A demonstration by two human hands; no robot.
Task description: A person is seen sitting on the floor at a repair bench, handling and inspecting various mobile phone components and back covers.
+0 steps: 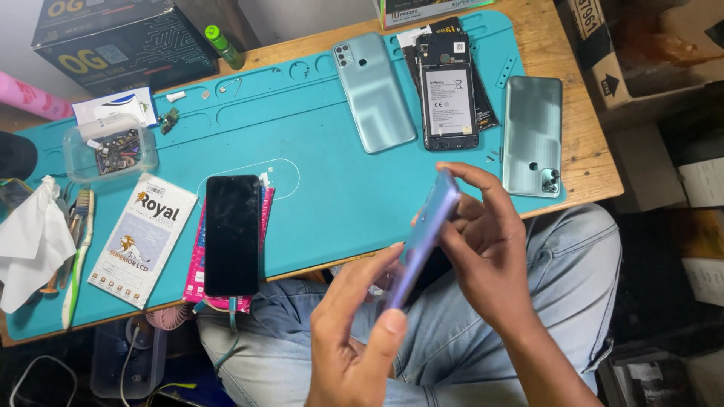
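- Both hands hold a lilac phone [424, 234] edge-on above the lap, just off the bench's near edge.
- The left hand [354, 339] has its grip closed on the lower end; the right hand [486, 249] pinches the upper end.
- Behind it lies the teal mat [324, 173].
- On the mat: a dark-screened phone [231, 234], two green back covers [375, 90] and an opened phone [449, 94].

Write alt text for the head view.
Both hands, left and right, hold a purple phone edge-on over the lap. On the teal mat lie an opened phone, two green back covers and a black screen.
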